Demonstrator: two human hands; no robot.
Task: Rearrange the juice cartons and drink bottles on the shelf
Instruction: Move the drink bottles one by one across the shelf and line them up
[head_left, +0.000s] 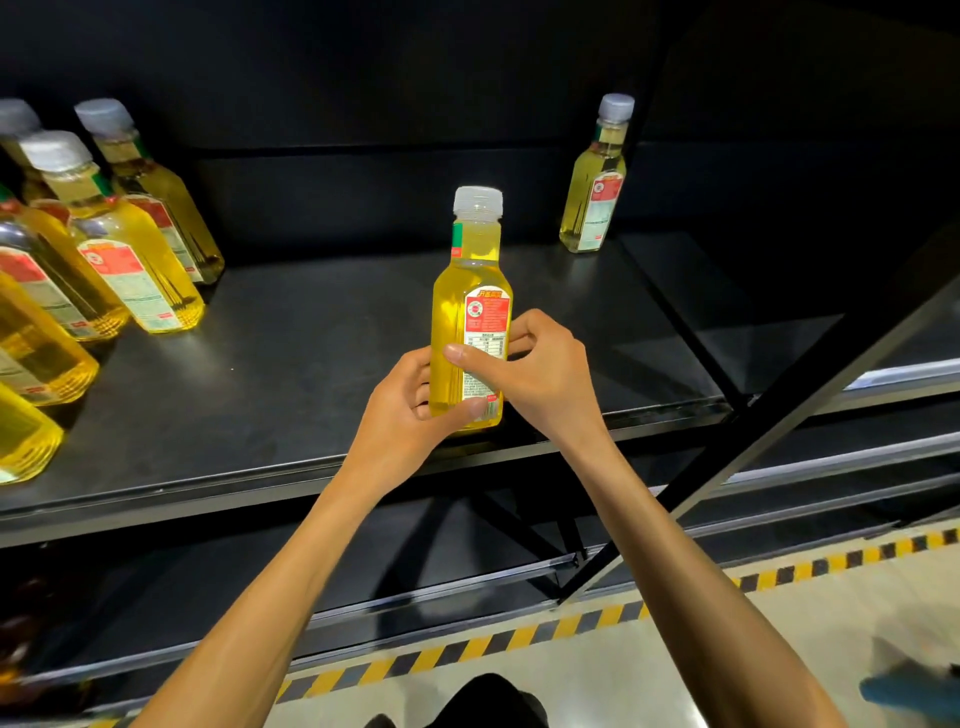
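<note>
The shelf (311, 374) held a bottle cluster (124, 260) at its left end and a lone bottle (592, 197) at its back right. At its front edge, left hand (400, 415) and right hand (545, 369) both gripped the upright middle bottle (467, 270); most rearranging looked undone.

No text legible, bottle (470, 312) bears a red-and-white label, yellow Chinese heading at its top blurred, fine print below too small, other bottles (124, 249) carry like labels, equally unreadable
</note>
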